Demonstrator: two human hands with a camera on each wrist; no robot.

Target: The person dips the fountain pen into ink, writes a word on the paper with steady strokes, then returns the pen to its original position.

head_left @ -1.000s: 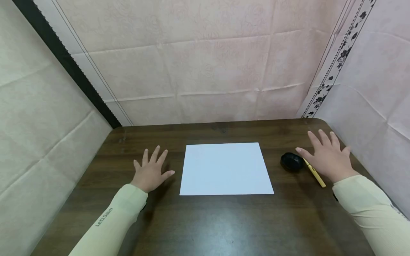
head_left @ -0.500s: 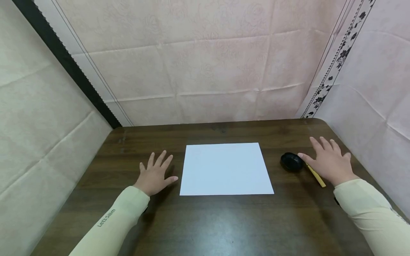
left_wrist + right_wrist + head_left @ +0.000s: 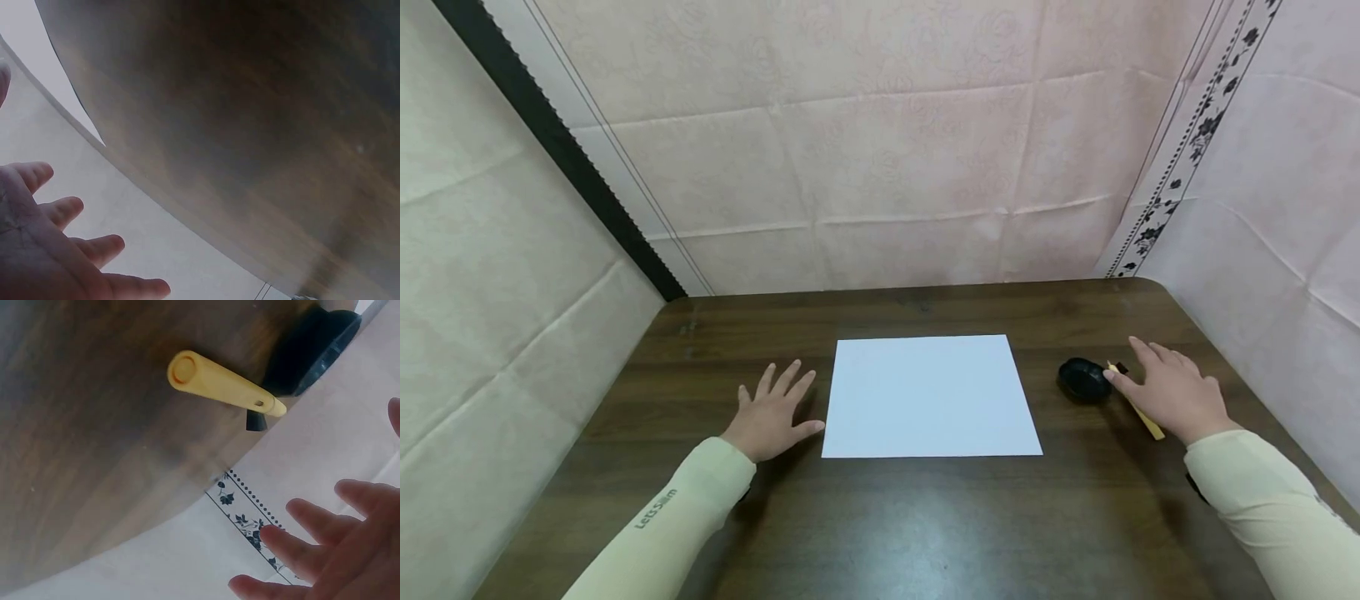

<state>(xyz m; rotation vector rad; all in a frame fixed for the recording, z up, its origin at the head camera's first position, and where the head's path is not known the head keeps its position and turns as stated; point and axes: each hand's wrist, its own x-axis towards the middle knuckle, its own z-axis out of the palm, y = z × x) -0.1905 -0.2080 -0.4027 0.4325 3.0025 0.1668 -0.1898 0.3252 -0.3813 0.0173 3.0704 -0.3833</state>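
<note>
In the head view, the left hand (image 3: 769,421) is held splayed, lower left; the right hand (image 3: 1178,395) is extended at right.

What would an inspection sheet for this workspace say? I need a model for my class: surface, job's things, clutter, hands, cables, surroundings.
Surface: brown wood-grain table, with a soft glare towards the near edge.
Job's things: white sheet lying flat; rounded black object to its right; yellow stick-shaped item next to the black object, contact unclear.
Clutter: nothing seen.
Hands: left hand has spread fingers, thumb at the sheet's left edge; right hand reaches over the yellow stick-shaped item. Neither grips anything.
Cables: nothing seen.
Surroundings: creased pale covering behind the table, black strip at left, floral border at right.
</note>
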